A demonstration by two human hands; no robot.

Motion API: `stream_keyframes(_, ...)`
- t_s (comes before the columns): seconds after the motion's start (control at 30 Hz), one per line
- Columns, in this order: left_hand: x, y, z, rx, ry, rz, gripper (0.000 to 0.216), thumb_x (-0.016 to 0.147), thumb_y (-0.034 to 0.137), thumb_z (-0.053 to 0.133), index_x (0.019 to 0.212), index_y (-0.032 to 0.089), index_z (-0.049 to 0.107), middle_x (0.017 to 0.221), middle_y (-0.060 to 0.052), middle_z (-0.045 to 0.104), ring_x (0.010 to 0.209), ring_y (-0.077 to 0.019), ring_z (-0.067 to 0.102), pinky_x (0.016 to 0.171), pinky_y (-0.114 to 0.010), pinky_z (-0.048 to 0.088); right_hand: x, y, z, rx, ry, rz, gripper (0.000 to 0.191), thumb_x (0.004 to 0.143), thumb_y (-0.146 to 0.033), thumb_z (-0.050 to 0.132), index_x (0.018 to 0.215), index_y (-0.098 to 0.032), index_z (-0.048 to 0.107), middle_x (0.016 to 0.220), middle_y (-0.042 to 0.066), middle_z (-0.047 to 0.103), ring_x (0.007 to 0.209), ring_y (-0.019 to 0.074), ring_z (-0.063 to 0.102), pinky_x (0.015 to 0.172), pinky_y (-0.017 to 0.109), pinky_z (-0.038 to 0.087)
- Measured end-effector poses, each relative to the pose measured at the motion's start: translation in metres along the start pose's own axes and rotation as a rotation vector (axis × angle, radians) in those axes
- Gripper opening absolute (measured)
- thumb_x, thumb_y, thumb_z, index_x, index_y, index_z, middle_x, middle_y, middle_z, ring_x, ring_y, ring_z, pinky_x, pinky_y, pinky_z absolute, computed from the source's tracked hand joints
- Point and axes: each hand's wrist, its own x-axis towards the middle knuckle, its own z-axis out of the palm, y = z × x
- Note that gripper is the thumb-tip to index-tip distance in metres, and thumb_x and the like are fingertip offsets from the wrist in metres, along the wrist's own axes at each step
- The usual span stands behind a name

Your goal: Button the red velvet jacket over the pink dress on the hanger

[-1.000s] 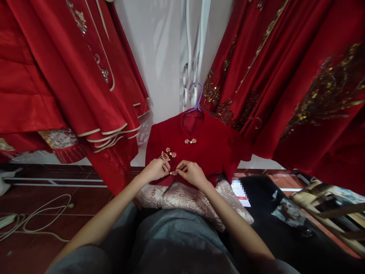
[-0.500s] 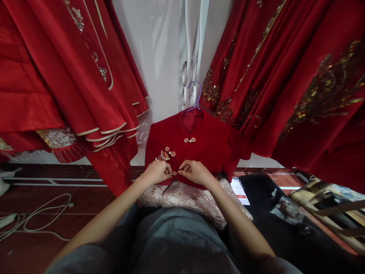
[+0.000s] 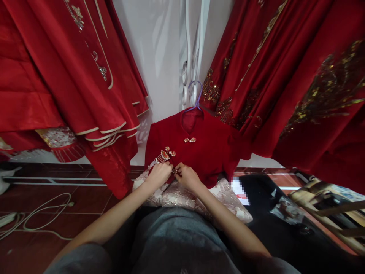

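A dark red jacket (image 3: 205,152) hangs on a purple hanger (image 3: 199,95), its lower part resting over shiny pale pink brocade fabric (image 3: 185,198) on my lap. At its lower front edge, my left hand (image 3: 161,173) is closed on the cloth, knuckles up. Beside it, my right hand (image 3: 186,175) pinches a small jewelled fastener (image 3: 175,171), partly covered by the fingers. Just above my left hand sits a fan-shaped brooch with beaded tassels (image 3: 163,155), near small flower ornaments (image 3: 170,152). Another flower clasp (image 3: 189,140) lies below the collar.
Red embroidered garments hang at the left (image 3: 114,95) and right (image 3: 273,114). A white cable (image 3: 48,205) coils on the tiled floor. To the right, a dark surface (image 3: 256,213) bears a clear plastic bag (image 3: 289,209) and a white paper or screen (image 3: 239,192).
My right hand has moved left to the fastener, and my hands now meet. My left hand has turned knuckles-up, and the jacket's lower left edge has lifted, baring more brocade.
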Motion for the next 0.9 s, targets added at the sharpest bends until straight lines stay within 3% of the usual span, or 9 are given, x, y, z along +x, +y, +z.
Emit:
stream_keyframes(0.13,0.001,-0.006,0.005,-0.03,0.002,-0.004,0.016,0.086,0.02,0.057,0.096,0.012,0.065,0.096,-0.015,0.066,0.087,-0.0263,0.067,0.073,-0.032,0.05,0.006,0.008,0.009,0.098,0.071,-0.077,0.018,0.081,-0.015,0.06,0.098,-0.019,0.059,0.097,0.007,0.069,0.09,0.0169,0.065,0.077,0.025,0.048)
stream_keyframes(0.33,0.003,-0.012,0.013,-0.124,0.052,-0.008,0.011,0.085,0.021,0.058,0.091,0.015,0.066,0.095,-0.01,0.067,0.084,-0.0219,0.066,0.071,-0.028,0.048,0.014,0.017,0.013,0.216,0.066,-0.09,0.016,0.079,-0.014,0.061,0.094,-0.021,0.063,0.08,0.001,0.07,0.076,0.0132,0.066,0.07,0.022,0.049)
stream_keyframes(0.47,0.005,-0.016,0.014,-0.287,0.105,-0.013,0.007,0.08,0.019,0.064,0.086,0.017,0.065,0.088,-0.005,0.069,0.079,-0.0178,0.066,0.07,-0.025,0.047,0.016,0.019,0.013,0.272,0.04,-0.083,0.018,0.078,-0.013,0.062,0.094,-0.019,0.065,0.081,0.002,0.071,0.075,0.0131,0.067,0.071,0.022,0.05)
stream_keyframes(0.73,0.007,-0.018,0.013,-0.59,0.091,-0.096,0.007,0.074,0.011,0.066,0.076,0.017,0.063,0.074,-0.001,0.072,0.073,-0.0146,0.068,0.067,-0.021,0.048,0.017,0.015,0.004,0.336,0.035,-0.088,0.019,0.075,-0.011,0.065,0.093,-0.016,0.066,0.077,0.003,0.069,0.071,0.0125,0.066,0.07,0.022,0.051)
stream_keyframes(0.9,0.008,-0.016,0.012,-0.626,0.128,-0.156,0.007,0.074,0.016,0.069,0.07,0.017,0.063,0.072,-0.002,0.072,0.072,-0.0158,0.069,0.064,-0.022,0.048,0.016,0.013,-0.003,0.347,0.027,-0.096,0.018,0.075,-0.01,0.065,0.092,-0.017,0.065,0.076,0.002,0.069,0.071,0.0128,0.066,0.069,0.023,0.052)
